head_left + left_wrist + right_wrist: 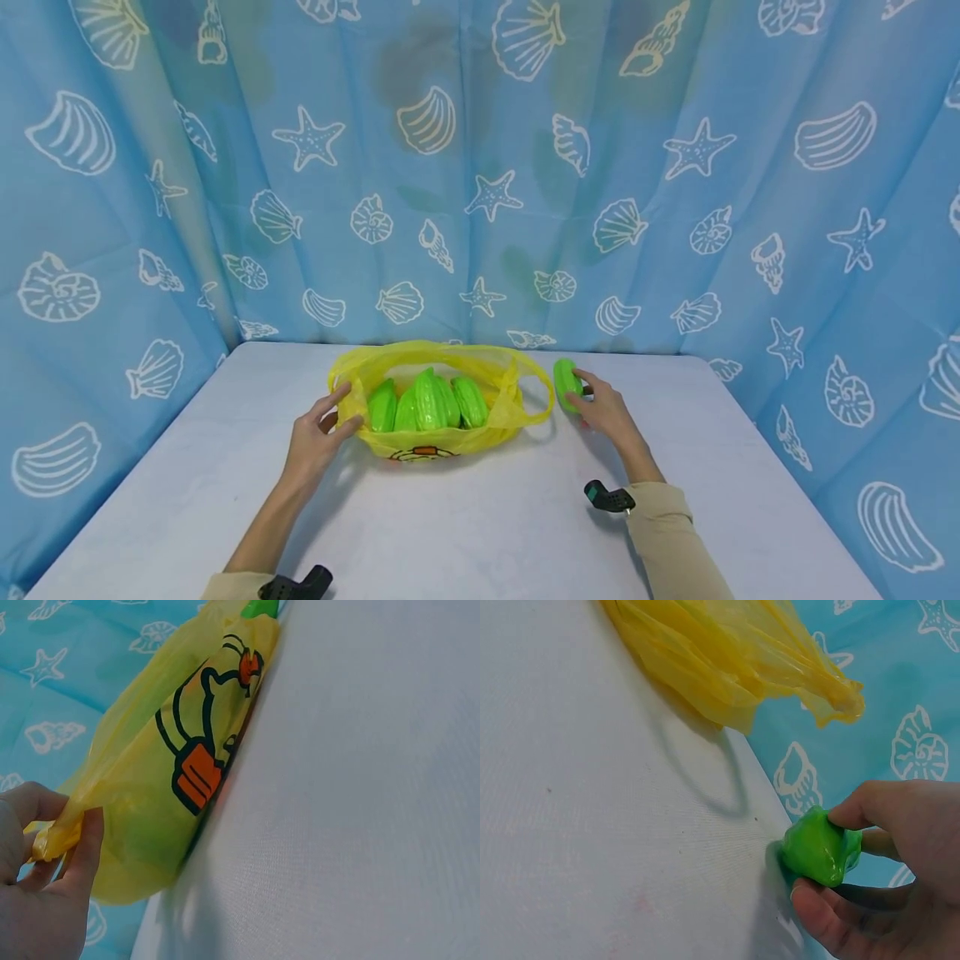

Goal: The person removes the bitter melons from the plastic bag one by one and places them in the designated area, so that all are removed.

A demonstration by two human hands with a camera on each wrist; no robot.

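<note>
A yellow plastic bag (480, 440) with a black-and-orange printed figure lies on the table, its mouth open. Several shiny, ridged, oblong green pieces (430, 402) show inside it. At the bag's left end, my left hand (313, 442) holds the gathered handle (56, 841) between thumb and fingers. Right of the bag, my right hand (606, 410) grips another ridged green piece (817, 847), thumb on one side and fingers on the other. This piece is close over the tabletop near its back edge. The bag's right handle loop (542, 408) stands out toward that hand.
The white table (510, 533) reaches back to a blue curtain (480, 250) printed with shells and starfish. Black wrist devices (609, 497) sit on both forearms. A shadow of the handle loop falls on the cloth.
</note>
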